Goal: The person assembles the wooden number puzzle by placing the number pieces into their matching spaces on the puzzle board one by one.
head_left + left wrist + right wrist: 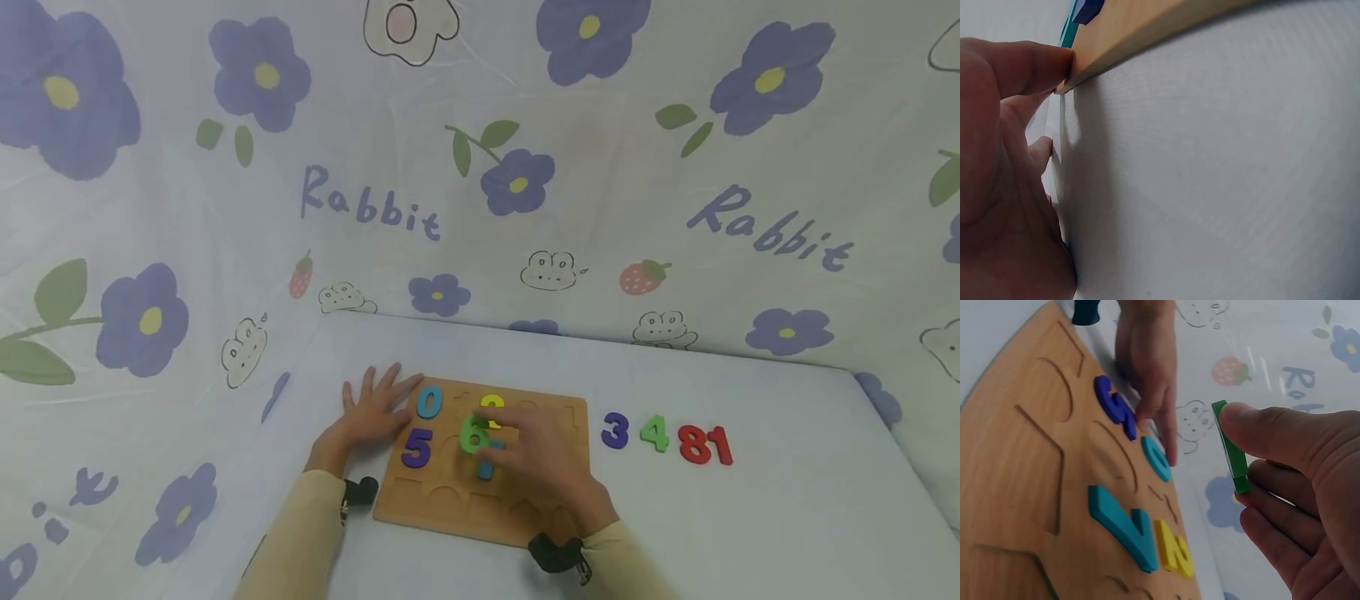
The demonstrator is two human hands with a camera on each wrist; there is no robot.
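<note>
My right hand (547, 454) holds a green number 6 (467, 437) above the wooden number board (420, 504). In the right wrist view the green 6 (1230, 447) is seen edge-on, pinched between thumb and fingers and apart from the board. My left hand (371, 414) lies at the board's left edge with its fingers spread; in the left wrist view its thumb (1038, 65) touches that edge. On the board are a blue 0 (422, 402), a purple 5 (416, 454), a yellow 2 (1172, 550) and a teal 7 (1122, 528). My right hand hides part of the board.
Right of the board, a purple 3 (622, 431), a green 4 (660, 435), a red 8 (684, 446) and a red 1 (722, 446) lie on the white table (795, 500). A flowered cloth (600, 183) hangs behind the table.
</note>
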